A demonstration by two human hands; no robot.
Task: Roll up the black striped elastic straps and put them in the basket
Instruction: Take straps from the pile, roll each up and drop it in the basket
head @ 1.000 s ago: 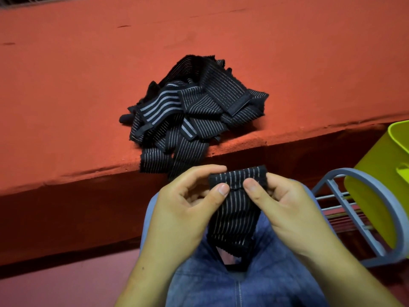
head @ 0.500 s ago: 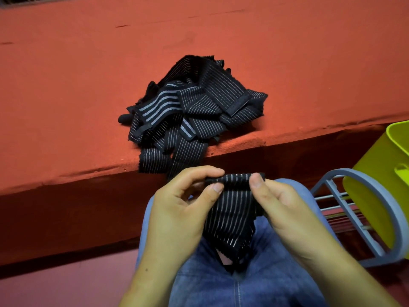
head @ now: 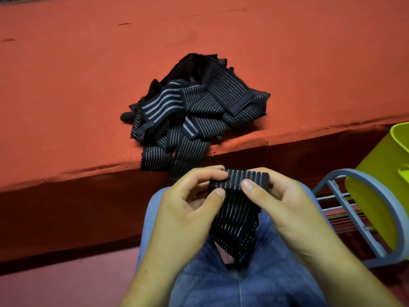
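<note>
Strap (head: 240, 180) was gripped at its rolled top end, above the lap. The left hand (head: 188, 202) was clenched on the roll's left side, thumb and forefinger pinching it; the right hand (head: 285, 200) was clamped the same way on its right side. The loose tail was draped down over the jeans (head: 254, 284). The pile (head: 194, 111) was heaped on the red tabletop (head: 88, 96), two ends hung over its edge. The basket (head: 380, 165) was seen far right, by a rack (head: 338, 171).
</note>
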